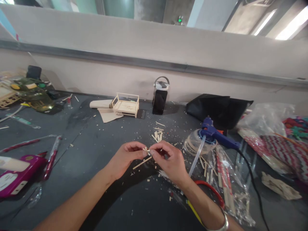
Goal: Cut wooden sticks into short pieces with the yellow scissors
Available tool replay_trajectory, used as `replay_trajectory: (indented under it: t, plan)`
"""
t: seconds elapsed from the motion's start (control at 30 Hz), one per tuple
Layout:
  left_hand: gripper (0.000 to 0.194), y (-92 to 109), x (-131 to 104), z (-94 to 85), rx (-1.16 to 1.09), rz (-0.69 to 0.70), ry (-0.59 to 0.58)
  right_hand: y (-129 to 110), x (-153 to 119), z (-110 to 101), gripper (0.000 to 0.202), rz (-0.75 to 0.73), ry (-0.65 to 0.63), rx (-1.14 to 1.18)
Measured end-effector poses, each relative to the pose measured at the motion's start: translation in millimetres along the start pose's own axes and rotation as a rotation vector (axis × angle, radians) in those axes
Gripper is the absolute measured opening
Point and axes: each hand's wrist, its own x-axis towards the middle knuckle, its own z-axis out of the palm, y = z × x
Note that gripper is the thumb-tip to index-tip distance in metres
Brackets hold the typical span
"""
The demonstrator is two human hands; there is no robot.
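Near the middle of the dark table, my left hand (127, 158) and my right hand (171, 160) meet, fingertips pinched on small pale wooden sticks (146, 149). The exact shape of the small pieces is partly hidden by the fingers. Just below the fingertips lies a longer thin stick (141, 163). A pile of short cut sticks (158, 135) sits beyond my hands. Farther back stands a small wooden frame model (126, 105), partly over a brown paper piece (109, 116).
A blue glue gun (216, 133) rests on a clear round container (197, 145) at the right, its black cable (252, 183) running forward. Red-handled scissors (216, 192) lie by my right forearm. A phone (159, 102) stands at the back; a magenta tool (22, 173) lies left.
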Motion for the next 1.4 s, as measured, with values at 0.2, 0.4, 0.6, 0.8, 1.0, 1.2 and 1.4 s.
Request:
replay_trajectory:
  t: [0.2, 0.4, 0.6, 0.8, 1.0, 1.2, 1.4]
  plan:
    - [0.011, 0.3, -0.4, 0.4, -0.046, -0.005, -0.019, -0.1, -1.6, -1.6, 0.014, 0.045, 0.018, 0.024]
    - [0.014, 0.6, 0.9, -0.5, -0.106, -0.02, 0.006, -1.8, -0.7, -0.8, 0.006, 0.04, -0.003, 0.001]
    - [0.013, -0.4, 0.8, -1.3, -0.056, -0.005, 0.005, -2.5, -1.1, 1.4, 0.009, 0.01, -0.006, -0.014]
    - [0.013, -1.6, 0.9, -2.0, -0.026, 0.002, 0.0, -1.1, -1.7, 0.0, 0.011, -0.008, -0.012, -0.028]
    - [0.012, -2.7, 0.6, -3.2, -0.014, 0.015, -0.01, -0.9, -2.8, 1.5, 0.01, -0.011, -0.013, -0.031]
    - [0.011, -1.9, 0.1, -2.1, 0.017, 0.03, -0.026, -2.2, -2.3, -0.3, 0.007, 0.002, -0.004, -0.031]
    - [0.015, -3.2, -0.9, -1.3, 0.077, 0.036, -0.04, -2.4, -2.4, -2.0, 0.008, -0.04, -0.004, -0.027]
